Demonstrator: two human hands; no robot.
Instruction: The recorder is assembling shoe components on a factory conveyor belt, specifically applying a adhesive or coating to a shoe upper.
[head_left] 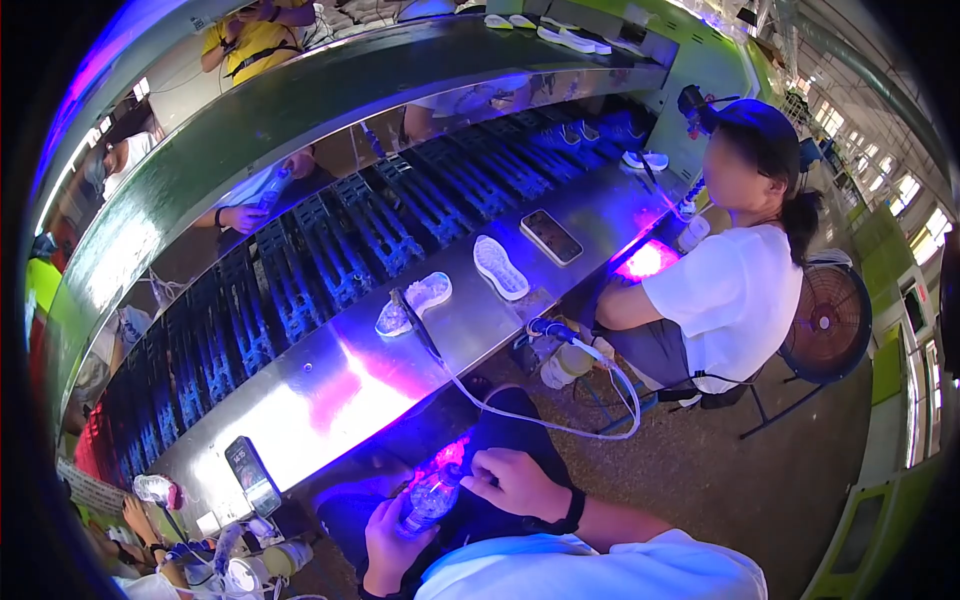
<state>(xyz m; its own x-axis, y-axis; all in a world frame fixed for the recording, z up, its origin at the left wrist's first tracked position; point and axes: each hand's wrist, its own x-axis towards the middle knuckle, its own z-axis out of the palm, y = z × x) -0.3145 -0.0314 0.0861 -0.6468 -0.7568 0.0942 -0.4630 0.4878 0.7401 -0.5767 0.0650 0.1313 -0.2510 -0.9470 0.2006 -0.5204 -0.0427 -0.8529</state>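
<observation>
Over my lap, my left hand (pixel 396 545) is wrapped round a clear plastic bottle (pixel 430 505), which stands tilted. Close by the bottle's neck is my right hand (pixel 515 482), its fingers curled in. Whether a cap or anything else is in those fingers is hidden. Beyond my knees, two white shoe soles lie on the metal ledge: one sole (pixel 430 292) has a dark slim tool (pixel 416 322) with a white hose resting across it, and the other sole (pixel 500 268) lies to its right.
A conveyor (pixel 400 215) of dark slats runs behind the ledge (pixel 470 330). Phones lie on the ledge, a dark phone (pixel 252 475) at left and another phone (pixel 550 237) at right. A co-worker (pixel 735 290) sits at right before a fan (pixel 825 322). A white hose (pixel 600 433) loops beside my knee.
</observation>
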